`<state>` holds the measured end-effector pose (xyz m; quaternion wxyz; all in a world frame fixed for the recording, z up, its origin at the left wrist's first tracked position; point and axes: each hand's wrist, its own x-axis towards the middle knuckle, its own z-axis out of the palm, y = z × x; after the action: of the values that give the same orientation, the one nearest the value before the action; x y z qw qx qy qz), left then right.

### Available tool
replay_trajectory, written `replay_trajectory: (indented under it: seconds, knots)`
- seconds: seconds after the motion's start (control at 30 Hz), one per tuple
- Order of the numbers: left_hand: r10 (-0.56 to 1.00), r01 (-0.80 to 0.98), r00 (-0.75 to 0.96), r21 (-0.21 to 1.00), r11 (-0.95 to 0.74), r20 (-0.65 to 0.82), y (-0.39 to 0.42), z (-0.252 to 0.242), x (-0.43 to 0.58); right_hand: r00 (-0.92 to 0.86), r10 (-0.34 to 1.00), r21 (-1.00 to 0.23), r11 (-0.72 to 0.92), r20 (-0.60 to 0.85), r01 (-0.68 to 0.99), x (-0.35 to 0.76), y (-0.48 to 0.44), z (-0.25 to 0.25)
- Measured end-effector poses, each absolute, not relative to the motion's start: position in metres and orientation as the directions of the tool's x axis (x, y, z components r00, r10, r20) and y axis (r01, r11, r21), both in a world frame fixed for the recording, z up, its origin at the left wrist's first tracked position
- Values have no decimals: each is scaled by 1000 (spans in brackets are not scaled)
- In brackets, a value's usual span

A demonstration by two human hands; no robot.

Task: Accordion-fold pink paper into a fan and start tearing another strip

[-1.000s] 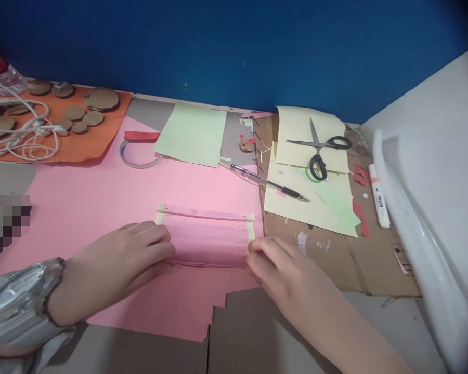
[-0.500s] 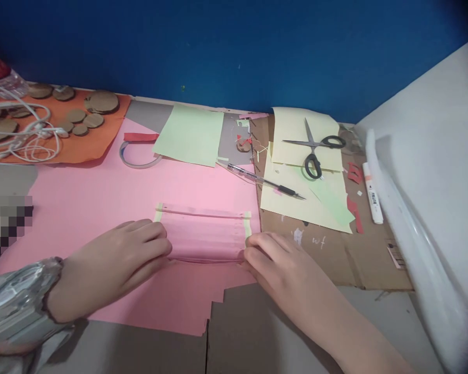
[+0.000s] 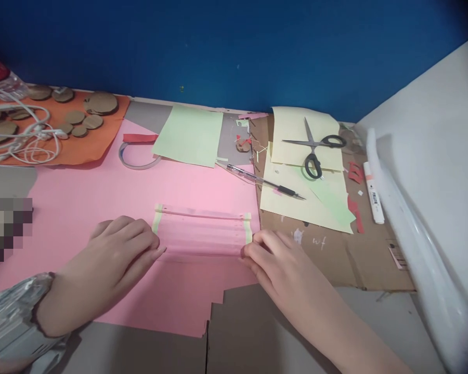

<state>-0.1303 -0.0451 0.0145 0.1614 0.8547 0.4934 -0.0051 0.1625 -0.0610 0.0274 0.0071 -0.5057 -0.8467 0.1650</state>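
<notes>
A folded pink paper piece [image 3: 203,236] with crosswise creases and pale green strips down both short ends lies on a large pink sheet [image 3: 187,296]. My left hand [image 3: 120,254], a bulky silver watch [image 3: 21,317] on its wrist, has its fingers closed at the piece's lower left corner. At the lower right corner, my right hand [image 3: 284,265] pinches the edge between thumb and fingers. The fingertips of both hands are partly hidden. Near the fold's bottom edge the paper lies almost flat against the sheet.
A pen [image 3: 265,182], open scissors [image 3: 312,148] and yellow paper [image 3: 296,195] lie beyond my right hand. Light green paper [image 3: 189,136] and a roll of tape [image 3: 140,165] sit further back. White earphones [image 3: 39,132] rest at left. A white marker [image 3: 373,192] lies by the right wall.
My left hand has slid slightly left and down, uncovering more of the left green strip. The folded piece's lower edge sits flatter. My right hand stays nearly where it was.
</notes>
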Motion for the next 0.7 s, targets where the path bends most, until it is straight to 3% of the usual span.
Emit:
replay_trajectory:
  seconds: [0.5, 0.6, 0.7]
  knots:
    - [841, 820, 540, 250, -515, -41, -42, 14, -133, -418, 898, -326, 358, -138, 875, 161, -62, 29]
    - [737, 707, 670, 228, -669, 85, -45, 13, -133, -526, 847, -281, 487, -80, 827, 160, -66, 26]
    - [624, 610, 774, 137, -780, 104, -49, 12, -131, -691, 723, -207, 680, 26, 704, 159, -69, 22]
